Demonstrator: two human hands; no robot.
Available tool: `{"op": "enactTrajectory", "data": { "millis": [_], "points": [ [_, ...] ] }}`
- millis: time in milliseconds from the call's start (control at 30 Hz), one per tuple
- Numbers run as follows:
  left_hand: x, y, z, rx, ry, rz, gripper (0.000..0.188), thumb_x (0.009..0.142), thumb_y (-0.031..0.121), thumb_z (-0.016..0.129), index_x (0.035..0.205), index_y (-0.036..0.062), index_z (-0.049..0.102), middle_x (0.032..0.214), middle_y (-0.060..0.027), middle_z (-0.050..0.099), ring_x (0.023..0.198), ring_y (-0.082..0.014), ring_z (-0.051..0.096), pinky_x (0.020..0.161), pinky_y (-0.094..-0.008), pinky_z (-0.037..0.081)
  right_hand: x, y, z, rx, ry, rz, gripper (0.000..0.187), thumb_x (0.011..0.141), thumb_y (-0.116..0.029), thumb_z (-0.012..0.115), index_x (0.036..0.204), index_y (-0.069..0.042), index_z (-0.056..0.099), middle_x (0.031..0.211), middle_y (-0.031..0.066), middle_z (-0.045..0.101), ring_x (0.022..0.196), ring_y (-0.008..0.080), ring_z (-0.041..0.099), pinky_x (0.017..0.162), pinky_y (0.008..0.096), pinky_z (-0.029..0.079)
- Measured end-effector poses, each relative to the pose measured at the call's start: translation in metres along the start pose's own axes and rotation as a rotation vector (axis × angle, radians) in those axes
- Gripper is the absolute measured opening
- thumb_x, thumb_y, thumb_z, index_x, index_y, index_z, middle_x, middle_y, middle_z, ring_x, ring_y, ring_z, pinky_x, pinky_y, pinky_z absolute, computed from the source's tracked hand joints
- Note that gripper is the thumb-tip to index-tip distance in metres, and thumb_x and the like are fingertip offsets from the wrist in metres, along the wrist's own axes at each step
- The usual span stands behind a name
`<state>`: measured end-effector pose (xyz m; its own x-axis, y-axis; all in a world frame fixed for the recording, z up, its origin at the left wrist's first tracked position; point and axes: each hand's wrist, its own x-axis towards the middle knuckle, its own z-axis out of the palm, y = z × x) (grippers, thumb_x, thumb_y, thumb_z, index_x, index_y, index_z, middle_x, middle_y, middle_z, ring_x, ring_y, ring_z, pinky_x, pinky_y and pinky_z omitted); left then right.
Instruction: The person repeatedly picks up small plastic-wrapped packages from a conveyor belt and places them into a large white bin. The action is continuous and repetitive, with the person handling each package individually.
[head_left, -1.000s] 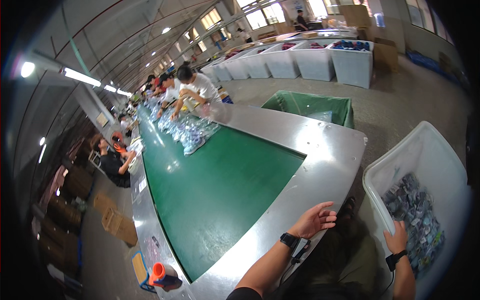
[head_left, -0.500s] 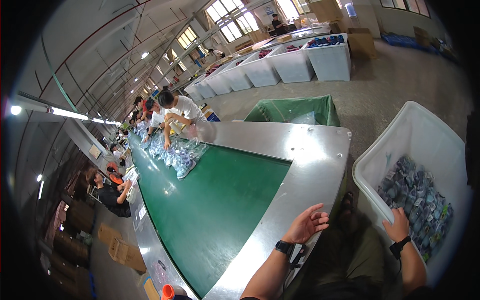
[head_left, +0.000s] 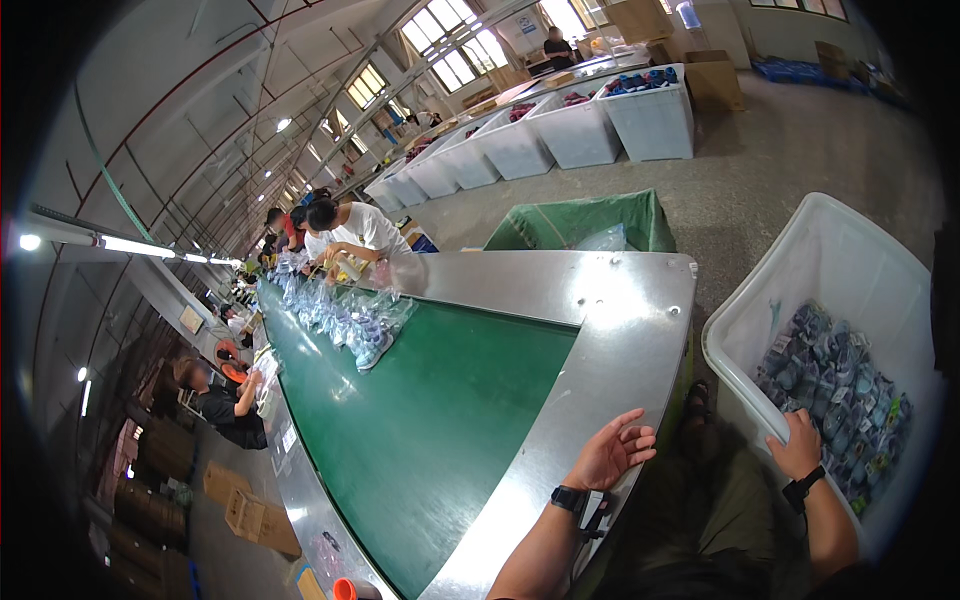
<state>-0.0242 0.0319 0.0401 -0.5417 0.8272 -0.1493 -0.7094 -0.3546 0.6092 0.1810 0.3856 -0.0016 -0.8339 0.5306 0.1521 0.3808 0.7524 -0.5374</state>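
Note:
My left hand (head_left: 613, 447) lies over the metal border (head_left: 540, 470) of the conveyor table, palm turned up, fingers loosely apart and nothing in it. Over the near rim of a large white plastic bin (head_left: 738, 378), my right hand (head_left: 797, 446) is hooked with its fingers closed on the edge. Inside the bin is a heap of blue-grey shoes (head_left: 842, 385), some with tags. Farther along the green belt (head_left: 440, 400), a row of clear plastic bags (head_left: 345, 325) with shoes in them is gathered near the co-workers.
A person in a white shirt (head_left: 370, 235) leans over the belt's far side; another in black (head_left: 232, 405) sits at the left. Behind the table end stands a green cloth-lined cart (head_left: 575, 222). White bins of shoes (head_left: 650, 125) line the back. Cardboard boxes (head_left: 260, 520) lie lower left.
The person in white has drawn their arm back from the bags toward their body. The view has shifted slightly. My hands keep almost the same pose, the right still on the bin's rim.

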Motion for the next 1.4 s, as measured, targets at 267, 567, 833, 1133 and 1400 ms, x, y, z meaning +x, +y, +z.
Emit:
{"op": "enactTrajectory", "data": {
  "millis": [267,567,833,1133,1400],
  "points": [
    [0.0007,-0.0011,-0.0022,0.014,0.008,0.000,0.052,0.110,0.037,0.042,0.151,0.0062,0.039,0.127,-0.0131,0.059,0.117,-0.0241,0.062,0.107,-0.0441,0.050,0.0003,-0.0018,-0.0025,-0.002,-0.024,0.000,0.047,0.076,-0.026,0.078,0.113,-0.001,0.061,0.112,0.0175,0.056,0.102,0.0428,0.061,0.084,0.0525,0.050],
    [0.0006,-0.0009,-0.0011,0.017,0.020,-0.005,0.052,0.110,0.037,0.043,0.151,0.0062,0.039,0.127,-0.0130,0.059,0.117,-0.0241,0.062,0.107,-0.0439,0.050,0.0002,-0.0026,-0.0024,-0.009,-0.010,-0.018,0.045,0.076,-0.025,0.078,0.112,-0.002,0.061,0.113,0.0175,0.056,0.102,0.0433,0.062,0.084,0.0532,0.050],
    [0.0002,-0.0019,-0.0001,0.016,0.039,0.005,0.052,0.109,0.038,0.044,0.151,0.0066,0.041,0.126,-0.0134,0.060,0.115,-0.0241,0.063,0.106,-0.0431,0.051,0.0000,-0.0044,-0.0042,0.006,-0.031,0.022,0.051,0.075,-0.027,0.078,0.115,0.001,0.064,0.113,0.0172,0.057,0.105,0.0403,0.061,0.087,0.0492,0.050],
    [-0.0002,-0.0018,0.0010,0.010,0.047,0.004,0.051,0.108,0.037,0.045,0.150,0.0073,0.042,0.126,-0.0130,0.061,0.116,-0.0244,0.062,0.106,-0.0436,0.051,-0.0007,-0.0051,-0.0043,0.001,-0.018,-0.003,0.045,0.076,-0.025,0.078,0.112,-0.003,0.063,0.113,0.0176,0.056,0.102,0.0425,0.062,0.084,0.0517,0.050],
    [-0.0003,-0.0030,-0.0004,0.009,0.036,0.019,0.052,0.109,0.038,0.046,0.150,0.0076,0.042,0.126,-0.0129,0.060,0.116,-0.0244,0.062,0.106,-0.0436,0.051,-0.0008,-0.0044,-0.0035,0.002,-0.014,-0.006,0.046,0.076,-0.025,0.079,0.113,-0.003,0.063,0.114,0.0176,0.056,0.103,0.0430,0.062,0.085,0.0523,0.050]
  ]
}}
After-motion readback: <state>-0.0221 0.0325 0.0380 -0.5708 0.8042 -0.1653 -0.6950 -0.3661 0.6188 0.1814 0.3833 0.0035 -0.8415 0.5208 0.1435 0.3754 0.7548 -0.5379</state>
